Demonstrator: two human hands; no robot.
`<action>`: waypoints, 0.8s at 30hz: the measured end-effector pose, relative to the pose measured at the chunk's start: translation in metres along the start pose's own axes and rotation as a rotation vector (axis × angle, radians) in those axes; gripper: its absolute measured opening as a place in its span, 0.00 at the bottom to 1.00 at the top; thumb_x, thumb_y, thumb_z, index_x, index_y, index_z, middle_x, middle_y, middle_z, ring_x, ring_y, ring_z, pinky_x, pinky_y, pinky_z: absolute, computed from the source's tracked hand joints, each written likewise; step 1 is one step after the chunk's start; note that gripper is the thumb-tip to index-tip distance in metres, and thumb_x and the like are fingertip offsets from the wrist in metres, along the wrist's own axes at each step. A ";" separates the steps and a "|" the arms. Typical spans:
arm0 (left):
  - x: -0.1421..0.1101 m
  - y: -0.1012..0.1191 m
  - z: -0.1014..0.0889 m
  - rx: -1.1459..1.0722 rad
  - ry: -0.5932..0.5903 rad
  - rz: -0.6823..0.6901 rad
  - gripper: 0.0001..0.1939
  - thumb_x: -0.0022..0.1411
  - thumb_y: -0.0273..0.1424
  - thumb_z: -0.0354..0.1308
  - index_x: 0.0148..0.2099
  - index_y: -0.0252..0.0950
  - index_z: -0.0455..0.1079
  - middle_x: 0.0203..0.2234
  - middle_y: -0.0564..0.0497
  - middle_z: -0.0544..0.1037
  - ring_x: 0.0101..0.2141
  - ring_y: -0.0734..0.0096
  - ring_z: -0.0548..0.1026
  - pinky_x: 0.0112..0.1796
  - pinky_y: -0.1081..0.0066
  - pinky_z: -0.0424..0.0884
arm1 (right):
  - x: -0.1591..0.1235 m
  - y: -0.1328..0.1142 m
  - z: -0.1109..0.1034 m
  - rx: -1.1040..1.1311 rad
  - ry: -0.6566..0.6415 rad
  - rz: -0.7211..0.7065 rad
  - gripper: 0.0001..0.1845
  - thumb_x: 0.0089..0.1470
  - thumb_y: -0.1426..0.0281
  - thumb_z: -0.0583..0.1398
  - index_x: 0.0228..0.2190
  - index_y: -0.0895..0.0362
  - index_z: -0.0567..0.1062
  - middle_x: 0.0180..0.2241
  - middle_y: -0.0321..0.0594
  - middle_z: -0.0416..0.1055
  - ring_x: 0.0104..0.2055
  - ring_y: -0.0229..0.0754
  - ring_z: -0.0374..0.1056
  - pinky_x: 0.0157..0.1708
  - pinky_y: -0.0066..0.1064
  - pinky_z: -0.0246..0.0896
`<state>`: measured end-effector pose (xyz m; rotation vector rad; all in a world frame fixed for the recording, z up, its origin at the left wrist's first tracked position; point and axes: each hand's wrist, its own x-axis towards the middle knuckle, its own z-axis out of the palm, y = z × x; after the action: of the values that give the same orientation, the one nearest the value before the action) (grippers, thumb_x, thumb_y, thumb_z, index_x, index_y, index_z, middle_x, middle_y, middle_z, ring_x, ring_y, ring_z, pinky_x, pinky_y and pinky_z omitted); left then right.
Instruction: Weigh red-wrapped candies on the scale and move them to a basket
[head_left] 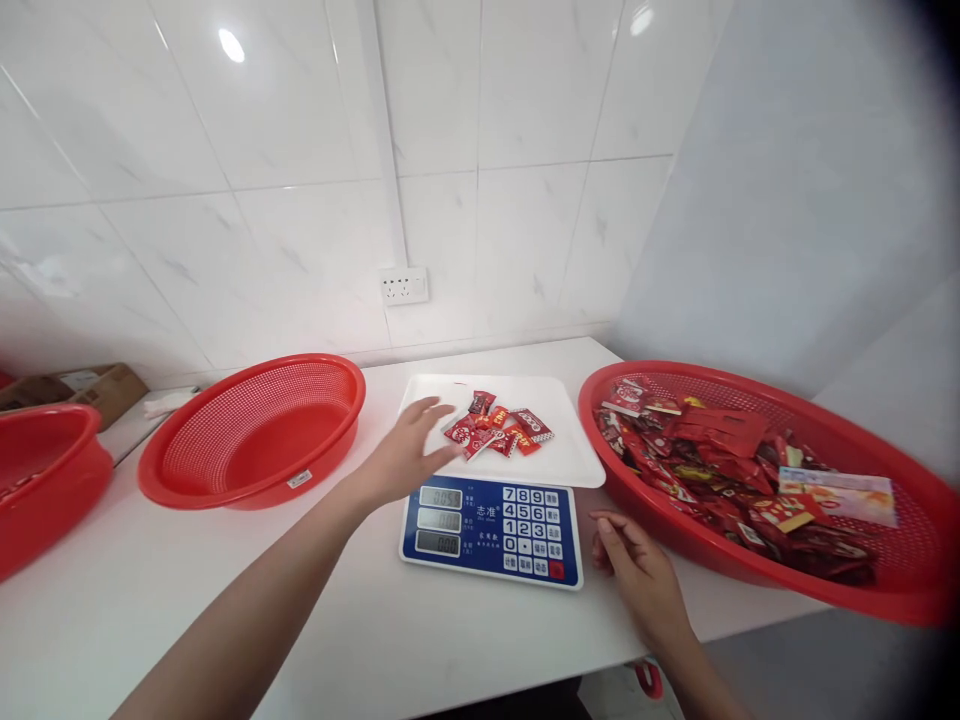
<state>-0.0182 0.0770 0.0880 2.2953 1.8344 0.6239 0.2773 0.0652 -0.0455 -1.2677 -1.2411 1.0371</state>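
A blue-faced digital scale (491, 527) with a white weighing tray (570, 455) stands in the middle of the white counter. A small pile of red wrapped candies (499, 428) lies on the tray. My left hand (409, 450) reaches over the tray's left side with fingers spread, open, just beside the candies. My right hand (637, 575) rests on the counter to the right of the scale's keypad, fingers loosely extended and holding nothing. It lies close to the rim of the big red basket (911, 590) full of red candy packets (720, 460).
An empty red mesh basket (255, 430) sits left of the scale. Another red basin (45, 470) is at the far left edge, with a cardboard box (90, 385) behind it. A wall socket (403, 286) is on the tiled wall. The counter's front edge runs below my arms.
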 end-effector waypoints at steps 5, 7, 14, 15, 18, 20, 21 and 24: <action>0.051 0.026 0.019 0.026 -0.270 0.183 0.34 0.54 0.51 0.52 0.60 0.44 0.56 0.59 0.46 0.59 0.59 0.56 0.56 0.55 0.59 0.58 | -0.002 -0.003 0.001 0.010 0.024 0.007 0.26 0.44 0.47 0.58 0.32 0.57 0.72 0.18 0.33 0.64 0.21 0.39 0.62 0.22 0.30 0.60; 0.060 0.027 0.026 0.055 -0.266 0.189 0.35 0.54 0.52 0.51 0.59 0.40 0.56 0.57 0.43 0.62 0.56 0.51 0.59 0.52 0.55 0.60 | -0.002 -0.004 0.001 0.022 0.030 0.014 0.27 0.43 0.46 0.58 0.32 0.57 0.72 0.17 0.34 0.64 0.21 0.39 0.62 0.22 0.30 0.60; 0.065 0.019 0.036 0.112 -0.164 0.181 0.26 0.49 0.52 0.57 0.42 0.37 0.66 0.44 0.44 0.69 0.47 0.56 0.65 0.42 0.62 0.65 | -0.002 -0.006 0.003 0.050 0.000 0.027 0.27 0.42 0.45 0.58 0.31 0.57 0.71 0.17 0.33 0.64 0.21 0.39 0.61 0.22 0.30 0.59; 0.064 0.018 0.037 0.114 -0.143 0.170 0.24 0.49 0.51 0.57 0.38 0.37 0.66 0.41 0.46 0.69 0.44 0.58 0.66 0.39 0.64 0.66 | -0.002 -0.006 0.003 0.052 0.003 0.027 0.27 0.42 0.45 0.58 0.31 0.57 0.71 0.17 0.33 0.64 0.21 0.39 0.61 0.22 0.30 0.59; 0.062 0.012 0.032 0.119 -0.048 0.104 0.19 0.52 0.49 0.56 0.31 0.37 0.63 0.33 0.49 0.69 0.38 0.65 0.68 0.35 0.70 0.65 | -0.003 -0.009 0.004 0.055 0.011 0.019 0.27 0.42 0.45 0.58 0.30 0.56 0.71 0.17 0.33 0.63 0.21 0.39 0.61 0.21 0.30 0.58; 0.059 0.002 0.017 0.134 0.040 0.027 0.18 0.55 0.47 0.54 0.29 0.37 0.61 0.31 0.50 0.67 0.36 0.68 0.68 0.34 0.71 0.65 | -0.004 -0.010 0.004 0.056 0.009 0.014 0.27 0.42 0.44 0.58 0.30 0.56 0.71 0.17 0.33 0.63 0.21 0.39 0.61 0.21 0.30 0.58; 0.056 -0.005 0.006 0.149 0.089 -0.023 0.18 0.56 0.47 0.52 0.28 0.37 0.60 0.31 0.50 0.67 0.36 0.68 0.68 0.34 0.71 0.65 | -0.004 -0.010 0.004 0.058 0.007 0.014 0.27 0.42 0.44 0.58 0.30 0.56 0.71 0.17 0.34 0.64 0.20 0.39 0.61 0.21 0.30 0.58; 0.041 -0.036 -0.039 0.222 0.233 -0.217 0.20 0.59 0.49 0.46 0.28 0.37 0.59 0.33 0.47 0.66 0.34 0.64 0.69 0.32 0.67 0.66 | -0.003 -0.009 0.003 0.054 -0.001 0.024 0.27 0.42 0.45 0.58 0.31 0.57 0.72 0.17 0.34 0.64 0.21 0.39 0.61 0.21 0.30 0.58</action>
<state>-0.0594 0.1197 0.1198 2.1833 2.3295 0.7118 0.2732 0.0622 -0.0373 -1.2435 -1.1935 1.0818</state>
